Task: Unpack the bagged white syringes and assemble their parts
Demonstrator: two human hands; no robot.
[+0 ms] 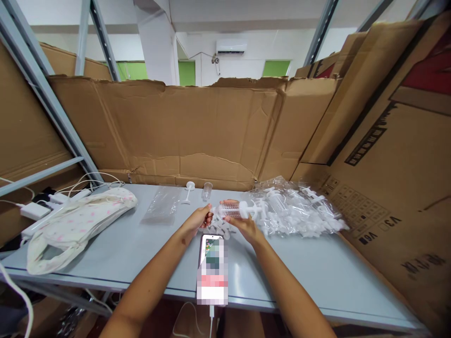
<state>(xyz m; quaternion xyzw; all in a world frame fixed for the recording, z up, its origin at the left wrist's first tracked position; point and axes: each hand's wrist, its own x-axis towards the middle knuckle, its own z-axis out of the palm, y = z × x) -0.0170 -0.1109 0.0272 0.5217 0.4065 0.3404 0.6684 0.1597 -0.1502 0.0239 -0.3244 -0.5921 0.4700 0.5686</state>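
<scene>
A clear plastic syringe (231,210) with a white plunger lies sideways between my hands, just above the table. My left hand (201,218) is closed in a pinch at its narrow left end; what exactly the fingertips grip there is too small to tell. Around the barrel, from below and the near side, my right hand (246,228) is closed, and the plunger sticks out to the right. Small white plastic parts (223,230) lie in a loose pile beneath my hands. Behind them are a loose white plunger (189,191) and an upright clear barrel (207,191).
To the right, a large clear bag (299,211) holds many white and clear parts. A flat plastic bag (162,205), a pale cloth pouch (82,220) and a power strip (52,216) are leftward. A cabled phone (212,267) lies in front. Cardboard walls (183,126) enclose the table.
</scene>
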